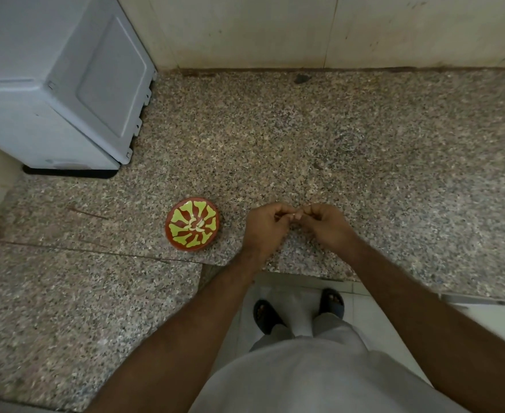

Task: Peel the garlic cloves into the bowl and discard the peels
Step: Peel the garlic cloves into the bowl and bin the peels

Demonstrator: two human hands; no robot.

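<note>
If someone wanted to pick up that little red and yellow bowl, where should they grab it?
Probably by the rim of the bowl, coming straight down from above. It sits upright and open on the counter, with peeled cloves at its centre, so pinching the right-hand edge, nearest the hands, avoids them.

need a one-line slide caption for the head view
Both hands, left hand and right hand, pinch a garlic clove beside the patterned bowl.

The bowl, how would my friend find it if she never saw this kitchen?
Start at the big grey appliance in the far left corner of the speckled stone counter. Come toward the person's near edge, and the bowl sits just to the left of the left hand. It is the only bright thing there: small, round, red-brown with yellow-green petal shapes, and pale garlic cloves in its middle.
</note>
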